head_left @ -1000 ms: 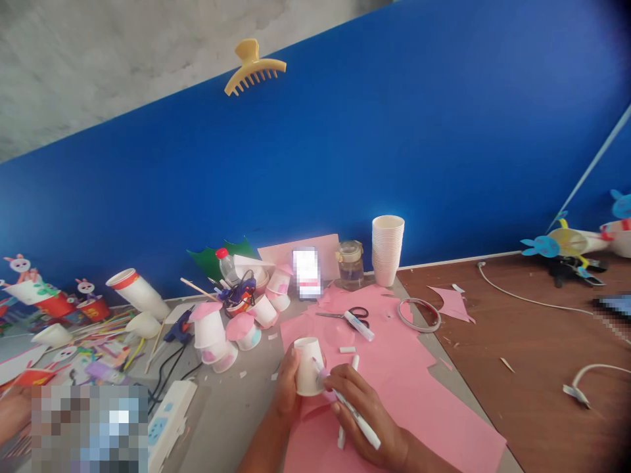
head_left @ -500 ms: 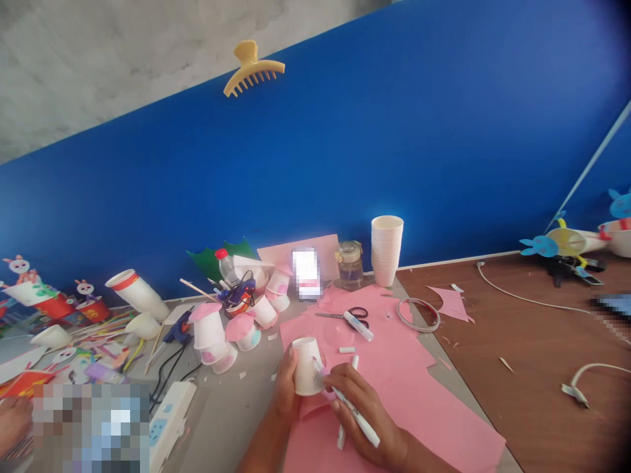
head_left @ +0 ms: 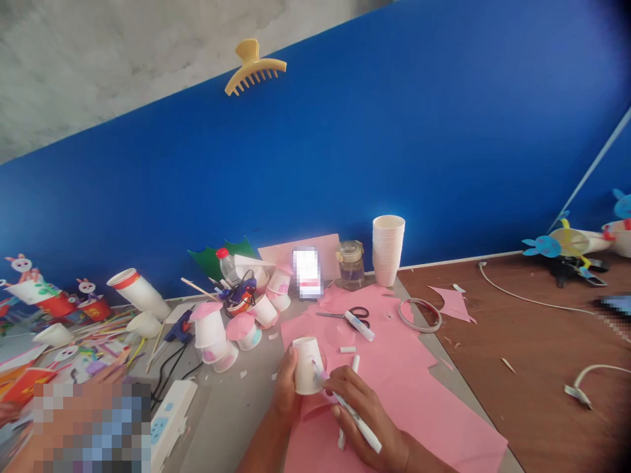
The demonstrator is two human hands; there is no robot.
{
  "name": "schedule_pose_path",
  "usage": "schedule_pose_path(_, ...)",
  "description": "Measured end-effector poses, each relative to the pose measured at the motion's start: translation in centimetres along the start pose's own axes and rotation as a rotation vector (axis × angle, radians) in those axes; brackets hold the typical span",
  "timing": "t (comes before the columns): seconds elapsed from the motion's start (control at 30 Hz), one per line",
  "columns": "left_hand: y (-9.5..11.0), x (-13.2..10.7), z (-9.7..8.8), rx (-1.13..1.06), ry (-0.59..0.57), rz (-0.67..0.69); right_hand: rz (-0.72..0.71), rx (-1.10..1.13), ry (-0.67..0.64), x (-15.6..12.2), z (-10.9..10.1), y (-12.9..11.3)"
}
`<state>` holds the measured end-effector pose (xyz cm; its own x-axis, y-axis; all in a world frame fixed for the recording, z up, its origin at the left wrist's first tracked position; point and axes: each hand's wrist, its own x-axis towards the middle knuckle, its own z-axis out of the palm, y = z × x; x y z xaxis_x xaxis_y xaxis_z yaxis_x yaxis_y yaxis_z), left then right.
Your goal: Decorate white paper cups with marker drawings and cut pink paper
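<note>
My left hand [head_left: 284, 387] is closed round a white paper cup [head_left: 304, 374] that stands rim down above the pink paper [head_left: 404, 387]. A marker pen [head_left: 362, 426] with a white barrel is gripped in my right hand [head_left: 367, 410]. Its tip meets the side of the cup, where faint purple marks show. Just beyond my hands lie scissors [head_left: 340, 316] with dark handles and a glue stick [head_left: 359, 326]. Small white pen caps [head_left: 348, 350] rest on the pink paper near my right hand.
Decorated cups [head_left: 210, 332] crowd the left, beside a glue gun [head_left: 180, 326] and a power strip [head_left: 171, 420]. Behind stand a phone [head_left: 306, 272], a jar [head_left: 351, 266] and a cup stack [head_left: 388, 249]. A tape roll [head_left: 420, 315] lies right. Another person's arm [head_left: 73, 420] reaches in at left.
The marker's tip has shifted slightly on the cup, and more purple line shows there. At far left, the other person's arm has come further into view.
</note>
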<state>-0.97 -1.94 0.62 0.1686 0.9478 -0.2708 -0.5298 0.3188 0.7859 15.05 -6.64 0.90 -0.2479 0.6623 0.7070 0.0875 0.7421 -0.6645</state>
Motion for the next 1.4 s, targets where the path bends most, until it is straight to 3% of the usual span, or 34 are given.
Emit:
schedule_pose_path(1.07, 0.09, -0.06, -0.09, -0.065, -0.080, -0.026, -0.023, 0.012, -0.058, -0.35, 0.12, 0.09)
schedule_pose_path(1.4, 0.17, -0.09, 0.00, -0.033, -0.035, -0.042, -0.005, 0.041, -0.043, -0.16, -0.04, -0.18)
